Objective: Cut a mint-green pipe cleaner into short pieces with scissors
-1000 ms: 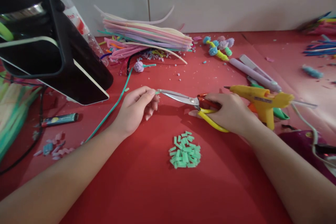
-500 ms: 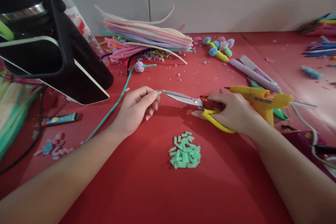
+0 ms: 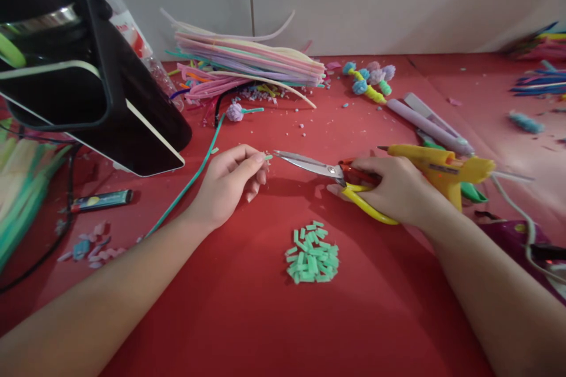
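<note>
Between the thumb and forefinger of my left hand is pinched a small light-green pipe cleaner piece, its end poking out. My right hand grips scissors by their red and yellow handles. The blades look closed, and their tips point at the green piece with a small gap between. Below the scissors lies a pile of short green pipe cleaner pieces on the red tabletop. A long teal pipe cleaner runs along the table beside my left wrist.
A black flask in a holder leans at the left, near a lighter. Bundled pastel pipe cleaners lie by the wall. On the right are a yellow glue gun, a lilac flat iron and fluffy pom-pom shapes.
The scissors have drawn slightly right, away from the green piece, so a gap now shows at their tips. My left hand has barely moved.
</note>
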`<act>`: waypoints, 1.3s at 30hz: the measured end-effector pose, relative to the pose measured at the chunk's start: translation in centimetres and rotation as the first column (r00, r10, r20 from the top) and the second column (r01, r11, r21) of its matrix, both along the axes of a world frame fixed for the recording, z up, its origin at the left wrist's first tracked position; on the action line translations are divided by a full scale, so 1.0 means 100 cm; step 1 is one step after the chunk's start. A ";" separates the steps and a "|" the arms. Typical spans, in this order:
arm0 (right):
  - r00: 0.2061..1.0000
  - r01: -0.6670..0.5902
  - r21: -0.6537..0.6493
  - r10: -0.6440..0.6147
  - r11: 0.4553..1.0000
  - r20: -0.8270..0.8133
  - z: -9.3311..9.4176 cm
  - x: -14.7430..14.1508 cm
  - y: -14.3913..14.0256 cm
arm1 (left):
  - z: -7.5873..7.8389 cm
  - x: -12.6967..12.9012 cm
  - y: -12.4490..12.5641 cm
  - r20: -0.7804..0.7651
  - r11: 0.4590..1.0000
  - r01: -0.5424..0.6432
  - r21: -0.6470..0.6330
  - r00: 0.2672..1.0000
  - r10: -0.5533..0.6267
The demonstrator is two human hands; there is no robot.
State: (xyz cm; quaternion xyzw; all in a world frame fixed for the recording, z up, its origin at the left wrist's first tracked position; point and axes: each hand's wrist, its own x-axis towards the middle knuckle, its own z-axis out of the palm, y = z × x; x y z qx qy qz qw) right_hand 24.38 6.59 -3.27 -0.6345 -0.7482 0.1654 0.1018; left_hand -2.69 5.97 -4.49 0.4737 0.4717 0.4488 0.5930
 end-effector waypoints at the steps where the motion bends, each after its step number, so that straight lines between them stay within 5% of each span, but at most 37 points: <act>1: 1.000 0.006 0.003 -0.006 1.000 -0.001 -0.001 0.000 0.000 | 0.000 0.000 0.000 0.001 1.000 0.005 0.000 1.000 -0.005; 39: 1.000 0.010 0.014 -0.010 1.000 0.013 -0.004 0.000 0.002 | -0.001 -0.001 -0.001 -0.042 0.999 0.038 0.028 0.998 -0.037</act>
